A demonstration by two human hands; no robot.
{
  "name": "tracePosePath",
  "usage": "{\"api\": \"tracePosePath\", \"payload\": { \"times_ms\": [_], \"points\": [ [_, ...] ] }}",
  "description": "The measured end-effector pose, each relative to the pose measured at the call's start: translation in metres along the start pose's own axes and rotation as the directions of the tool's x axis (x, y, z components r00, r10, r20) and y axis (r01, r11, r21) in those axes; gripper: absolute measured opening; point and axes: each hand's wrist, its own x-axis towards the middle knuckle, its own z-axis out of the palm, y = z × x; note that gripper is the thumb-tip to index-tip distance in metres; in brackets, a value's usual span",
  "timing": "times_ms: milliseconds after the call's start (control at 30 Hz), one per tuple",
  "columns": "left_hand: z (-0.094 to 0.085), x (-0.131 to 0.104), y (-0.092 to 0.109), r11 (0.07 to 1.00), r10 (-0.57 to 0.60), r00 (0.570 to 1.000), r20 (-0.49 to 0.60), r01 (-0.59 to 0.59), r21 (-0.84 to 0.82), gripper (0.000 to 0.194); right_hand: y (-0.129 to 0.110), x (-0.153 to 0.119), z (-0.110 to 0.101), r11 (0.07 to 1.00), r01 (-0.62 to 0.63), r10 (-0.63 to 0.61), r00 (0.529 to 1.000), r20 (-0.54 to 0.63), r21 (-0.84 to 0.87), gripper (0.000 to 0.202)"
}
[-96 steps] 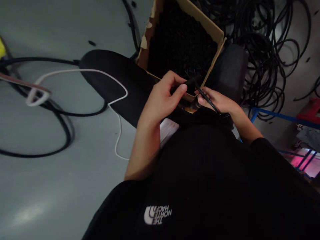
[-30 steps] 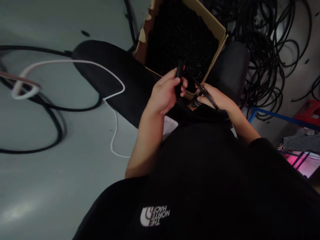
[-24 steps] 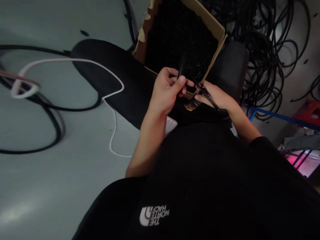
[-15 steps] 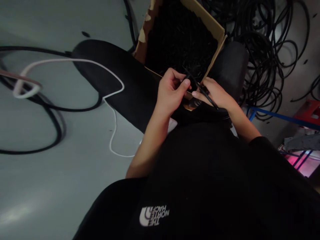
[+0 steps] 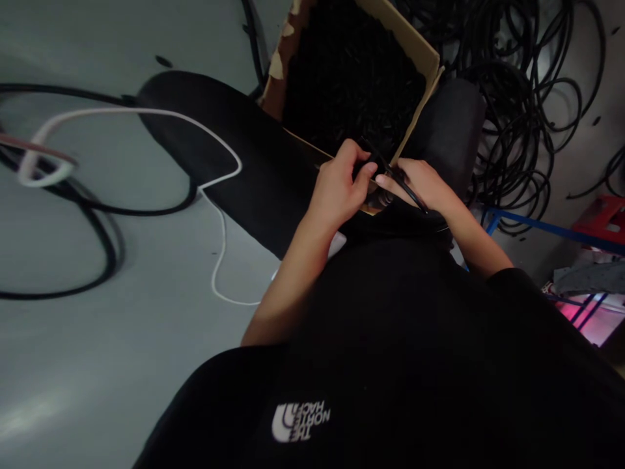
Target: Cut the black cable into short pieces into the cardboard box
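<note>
My left hand [image 5: 340, 185] is closed in a pinch at the near edge of the cardboard box [image 5: 415, 36]. A small black piece is between its thumb and forefinger, mostly hidden by the fingers. Just to the right, my right hand [image 5: 418, 182] is wrapped around a slim black tool [image 5: 413, 195] that looks like scissors. The tool slants from the palm up-left, its thin end close to the left fingertips. Behind both hands, the box holds a heap of small black pieces [image 5: 356, 71], too dark to make out singly.
My knees flank the box. Tangled black cables [image 5: 512, 124] lie on the floor to the right, beside a blue frame [image 5: 551, 225] and a red object [image 5: 603, 221]. At left, a white cord [image 5: 161, 112] crosses my leg above a looped black hose [image 5: 110, 251].
My left hand has shifted slightly right and down, its thumb now closer to the right thumb. The small black piece shows less between its fingers. My right hand has hardly moved.
</note>
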Motion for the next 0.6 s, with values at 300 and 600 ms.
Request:
{"api": "tracePosePath", "payload": {
  "times_ms": [300, 600],
  "points": [
    [0.012, 0.019, -0.029, 0.992, 0.018, 0.994, 0.110, -0.005, -0.122, 0.059, 0.010, 0.021, 0.022, 0.991, -0.130, 0.130, 0.991, -0.022, -0.014, 0.052],
    [0.020, 0.048, -0.042, 0.941, -0.089, 0.995, 0.046, 0.099, -0.322, 0.078, 0.018, 0.049, 0.036, 0.990, -0.143, 0.143, 0.989, -0.040, -0.002, 0.021]
  ]
}}
